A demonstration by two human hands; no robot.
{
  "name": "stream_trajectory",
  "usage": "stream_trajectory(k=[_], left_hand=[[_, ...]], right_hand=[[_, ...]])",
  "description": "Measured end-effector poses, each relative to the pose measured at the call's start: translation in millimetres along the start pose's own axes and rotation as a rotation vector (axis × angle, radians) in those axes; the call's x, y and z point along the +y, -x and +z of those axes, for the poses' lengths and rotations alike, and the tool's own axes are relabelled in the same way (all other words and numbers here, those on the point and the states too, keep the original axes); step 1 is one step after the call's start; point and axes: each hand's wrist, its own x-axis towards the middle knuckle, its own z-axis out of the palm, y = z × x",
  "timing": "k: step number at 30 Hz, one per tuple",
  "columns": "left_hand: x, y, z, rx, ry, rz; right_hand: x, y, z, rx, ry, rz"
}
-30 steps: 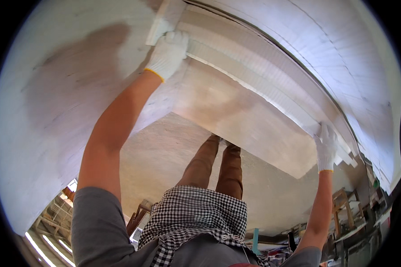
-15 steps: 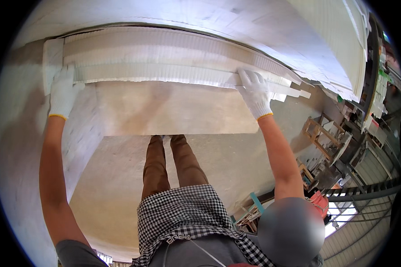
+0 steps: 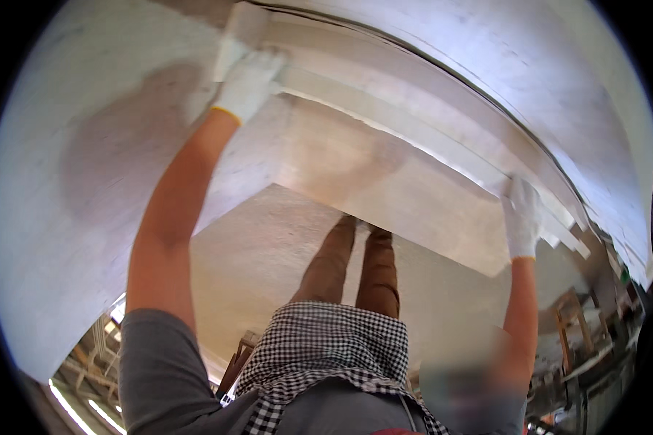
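Long, thin white strips (image 3: pixel 406 109) lie stacked on a pale surface across the top of the view, slanting down to the right. My left hand (image 3: pixel 252 81), in a white knit glove with a yellow cuff edge, closes on their left end, beside a short white piece (image 3: pixel 245 27) set crosswise. Towards the right end, my right hand (image 3: pixel 522 214), gloved alike, has its fingers bent over the strips' near edge. Motion blur softens both hands' fingertips. A few strip ends (image 3: pixel 569 235) jut out unevenly past my right hand.
Behind the strips rises a large, pale, layered stack (image 3: pixel 559 80). A pale board face (image 3: pixel 392 181) drops below them towards my legs. At left is a broad whitish surface (image 3: pixel 65 239). A wooden frame (image 3: pixel 573 326) and cluttered items stand at the far right.
The whole view has swung, so the strips now slant and both hands appear further right. Both hands stay at about the same places on the strips.
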Motion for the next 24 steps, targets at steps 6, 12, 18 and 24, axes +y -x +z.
stream_trajectory(k=[6, 12, 18, 24], left_hand=[[9.9, -1.8, -21.4, -0.012, 0.046, -0.039], [8.7, 2.7, -13.1, 0.088, 0.036, -0.023], [13.6, 0.9, -22.8, -0.006, 0.091, -0.059], [20.4, -14.4, -69.1, -0.102, 0.057, -0.291]], right_hand=[[-0.7, -1.8, -1.1, -0.084, -0.032, 0.088], [-2.0, -2.9, -3.8, -0.054, -0.026, 0.069], [-3.1, -1.0, -5.7, -0.061, -0.012, 0.084], [-10.4, -10.3, -10.8, 0.088, 0.009, 0.031]])
